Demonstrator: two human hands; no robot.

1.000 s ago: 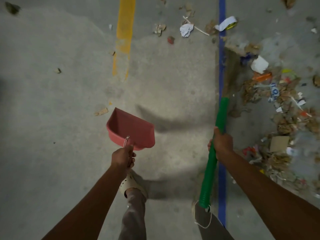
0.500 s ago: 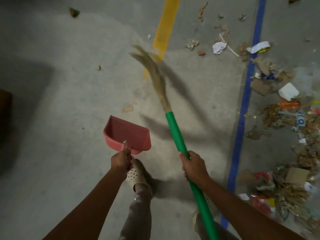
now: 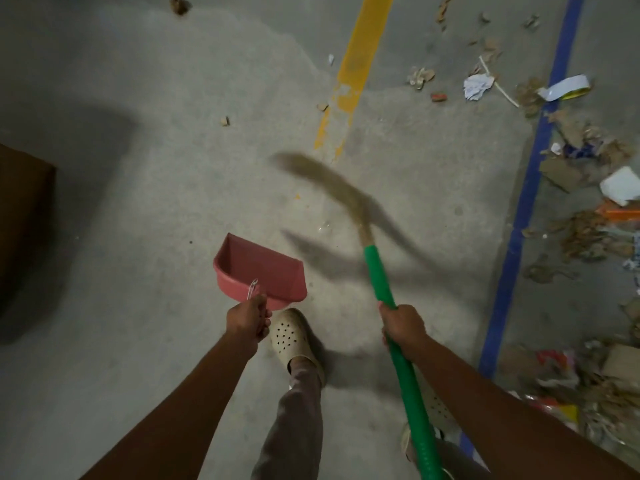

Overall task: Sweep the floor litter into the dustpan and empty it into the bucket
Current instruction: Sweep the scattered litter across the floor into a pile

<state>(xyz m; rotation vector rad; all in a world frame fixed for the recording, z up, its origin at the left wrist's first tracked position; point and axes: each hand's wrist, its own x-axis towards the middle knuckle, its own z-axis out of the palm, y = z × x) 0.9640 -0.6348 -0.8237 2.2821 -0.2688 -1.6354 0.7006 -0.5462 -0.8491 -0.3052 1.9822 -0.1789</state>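
The left hand point(image 3: 247, 320) still grips the pink dustpan point(image 3: 263, 268), lower centre. The right hand point(image 3: 403, 323) stays curled round the green broom point(image 3: 381, 282); its blurred bristles point(image 3: 332, 181) have swung down from the yellow line point(image 3: 360, 57). Litter point(image 3: 588, 230) lies far right.

Pink dustpan point(image 3: 258, 268), green-handled broom point(image 3: 381, 282), litter point(image 3: 585, 233)
Gaped empty, mouth tilted up; slanted, bristles blurred; lay strewn at right.

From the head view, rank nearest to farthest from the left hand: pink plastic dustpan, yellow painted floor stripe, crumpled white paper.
1. Pink plastic dustpan, gripped by the left hand.
2. Yellow painted floor stripe, ahead.
3. Crumpled white paper, far ahead-right.
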